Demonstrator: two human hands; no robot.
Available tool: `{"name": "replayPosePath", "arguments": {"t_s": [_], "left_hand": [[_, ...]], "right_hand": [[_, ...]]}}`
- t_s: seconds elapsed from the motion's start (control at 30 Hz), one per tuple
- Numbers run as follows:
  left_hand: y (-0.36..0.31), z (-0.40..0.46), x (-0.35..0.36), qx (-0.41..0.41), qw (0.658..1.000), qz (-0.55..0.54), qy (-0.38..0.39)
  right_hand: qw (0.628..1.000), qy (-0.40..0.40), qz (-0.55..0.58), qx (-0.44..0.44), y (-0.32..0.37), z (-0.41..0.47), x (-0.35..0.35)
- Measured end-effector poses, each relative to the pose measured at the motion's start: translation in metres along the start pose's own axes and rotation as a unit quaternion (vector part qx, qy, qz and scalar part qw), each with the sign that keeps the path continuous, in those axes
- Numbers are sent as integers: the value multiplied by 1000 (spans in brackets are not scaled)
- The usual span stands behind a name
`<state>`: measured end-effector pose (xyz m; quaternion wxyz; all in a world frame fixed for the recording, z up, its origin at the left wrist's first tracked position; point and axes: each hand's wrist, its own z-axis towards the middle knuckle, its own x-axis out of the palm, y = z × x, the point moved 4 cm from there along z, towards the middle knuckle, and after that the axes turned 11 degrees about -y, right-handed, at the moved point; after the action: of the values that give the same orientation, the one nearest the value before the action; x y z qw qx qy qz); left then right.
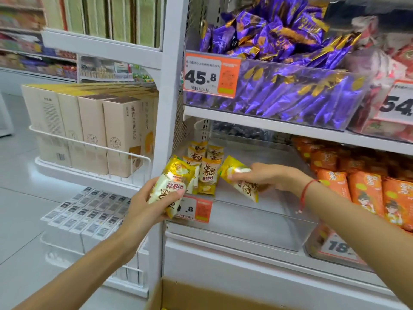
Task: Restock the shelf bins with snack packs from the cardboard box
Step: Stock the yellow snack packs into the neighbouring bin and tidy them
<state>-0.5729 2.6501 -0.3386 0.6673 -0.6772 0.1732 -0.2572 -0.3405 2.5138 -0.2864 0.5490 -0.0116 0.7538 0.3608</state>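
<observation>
Right hand (266, 176) has its grip on a yellow snack pack (240, 179) inside the clear bin (257, 220), so it lands beside the upright row (206, 166) at the left end. Left hand (148, 204) grips the next pack (171, 186) at the bin's front, ready to follow. Cardboard box (212, 296) sits right below, easy reach.

Only 1 view is given, a wide-angle camera on the person's head. It looks forward and slightly down, close to the white shelf unit (257, 125), whose clear bin (257, 222) sits near the middle. The cardboard box (201, 296) cuts the bottom edge, and both forearms enter from below.
</observation>
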Motion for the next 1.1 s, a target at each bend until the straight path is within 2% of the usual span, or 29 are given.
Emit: {"name": "replayPosePath", "arguments": {"t_s": [0.07,0.13,0.27,0.37,0.43,0.6,0.67,0.83,0.87,0.93,1.03,1.1], "left_hand": [[0,2,-3,18,999,5,-27],[3,5,-6,19,999,8,-45],[8,10,-10,6,997,18,-68],[7,9,-6,21,997,21,-75],[5,9,-4,26,997,17,-76],[5,10,-3,36,997,4,-68],[7,11,-3,38,997,1,-67],[9,15,-3,39,997,-2,-67],[9,15,-4,41,997,-2,-68],[8,16,-5,44,997,-4,-69],[7,17,-6,48,996,-8,-69],[7,17,-6,50,996,-13,-70]], "right_hand": [[998,59,9,20,7,5,8],[996,63,-63,-17,17,10,12],[948,-45,-285,-135,36,13,17],[902,-101,-368,-203,45,16,31],[890,-107,-384,-221,50,19,39],[935,-81,-292,-182,52,19,38],[941,-84,-270,-188,51,18,39],[897,-168,-296,-281,58,16,49],[898,-175,-283,-288,59,16,51],[915,-177,-228,-283,61,19,53],[954,-130,-105,-251,57,24,47],[955,-122,-75,-260,53,25,46]]}}
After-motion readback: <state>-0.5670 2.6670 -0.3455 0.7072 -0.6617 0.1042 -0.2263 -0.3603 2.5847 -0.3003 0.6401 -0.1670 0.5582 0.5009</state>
